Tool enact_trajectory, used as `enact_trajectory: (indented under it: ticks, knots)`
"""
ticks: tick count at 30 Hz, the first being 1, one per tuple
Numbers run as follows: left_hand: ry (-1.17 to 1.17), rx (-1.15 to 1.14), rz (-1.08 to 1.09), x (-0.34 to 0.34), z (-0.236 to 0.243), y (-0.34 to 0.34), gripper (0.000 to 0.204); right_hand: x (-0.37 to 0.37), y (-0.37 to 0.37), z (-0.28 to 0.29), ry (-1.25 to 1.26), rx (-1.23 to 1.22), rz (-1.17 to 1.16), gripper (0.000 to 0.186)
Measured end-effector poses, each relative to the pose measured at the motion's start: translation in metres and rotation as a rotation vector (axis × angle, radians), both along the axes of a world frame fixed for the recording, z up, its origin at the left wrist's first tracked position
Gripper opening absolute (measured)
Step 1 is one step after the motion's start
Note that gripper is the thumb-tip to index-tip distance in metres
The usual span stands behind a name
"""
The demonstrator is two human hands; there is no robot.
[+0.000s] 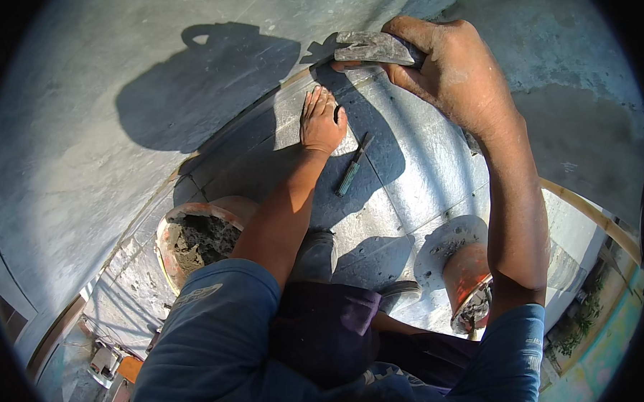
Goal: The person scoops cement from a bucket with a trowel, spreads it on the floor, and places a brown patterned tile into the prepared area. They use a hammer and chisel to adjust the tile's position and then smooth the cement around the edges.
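My left hand (322, 122) lies flat on the grey floor tiles (380, 178), palm down near the foot of the wall, fingers stretched out. Up and to the right, my right hand (457, 70) is closed around a dusty grey claw hammer (375, 47), gripped at its head. The forked end points left, and I cannot make out its handle. Just below my left hand, a knife (351, 170) with a green handle and narrow blade rests on the tiles, untouched.
A bucket (163, 250) of wet mortar (199, 242) stands left of my left arm. An orange bucket (464, 275) with mortar inside is beside my right elbow. A grey plastered wall (73, 140) rises on the left. My shoes (402, 294) are on the tiles, and strong shadows cross the floor.
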State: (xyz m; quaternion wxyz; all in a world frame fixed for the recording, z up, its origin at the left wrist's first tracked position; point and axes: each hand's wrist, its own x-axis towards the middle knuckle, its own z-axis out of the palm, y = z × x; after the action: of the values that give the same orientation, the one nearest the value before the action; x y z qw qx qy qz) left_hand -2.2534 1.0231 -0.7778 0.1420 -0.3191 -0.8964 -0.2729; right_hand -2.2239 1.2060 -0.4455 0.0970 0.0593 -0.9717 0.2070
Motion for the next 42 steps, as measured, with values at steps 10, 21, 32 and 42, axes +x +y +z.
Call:
enact_trajectory:
  ticks: [10, 21, 32, 42]
  knots:
    - [-0.024, -0.073, -0.016, 0.002, -0.001, -0.004, 0.04, -0.006, -0.013, 0.015, -0.011, 0.184, 0.076, 0.033]
    - [-0.017, -0.05, -0.035, 0.0, 0.0, -0.002, 0.042, 0.006, -0.002, 0.029, -0.045, 0.214, 0.022, 0.035]
    - [-0.034, -0.064, -0.033, -0.001, -0.003, -0.002, 0.046, 0.0, 0.016, 0.048, -0.196, 0.204, -0.122, 0.016]
    - [-0.056, -0.049, -0.048, 0.004, 0.002, 0.007, 0.045, 0.004, 0.011, 0.068, -0.203, 0.215, -0.073, 0.018]
